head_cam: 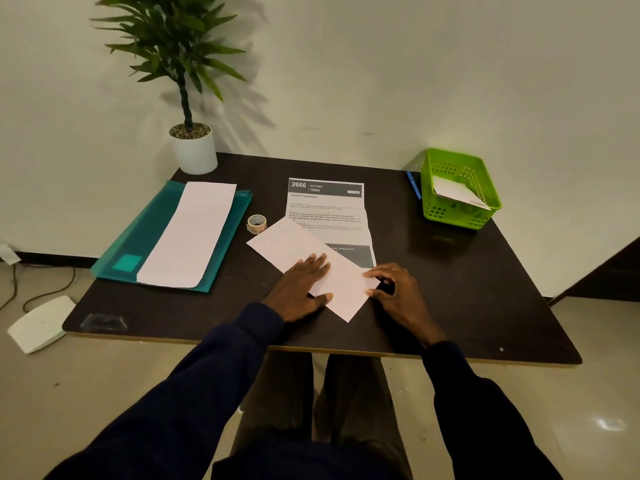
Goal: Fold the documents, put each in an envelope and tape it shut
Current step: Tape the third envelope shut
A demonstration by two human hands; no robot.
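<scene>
A folded white document [294,244] lies slanted on the dark table, partly over a printed sheet [327,213] headed "2666 KITCHEN". My left hand [301,289] presses flat on the folded document with straight fingers. My right hand [394,289] pinches the document's right corner between thumb and fingers. A roll of tape [256,223] stands just left of the document. A long white envelope [190,233] rests on a teal folder [145,237] at the left.
A green basket [485,188] holding a white envelope sits at the back right, with a blue pen [414,185] beside it. A potted plant [194,147] stands at the back left corner. The table's front edge [311,349] is near my arms.
</scene>
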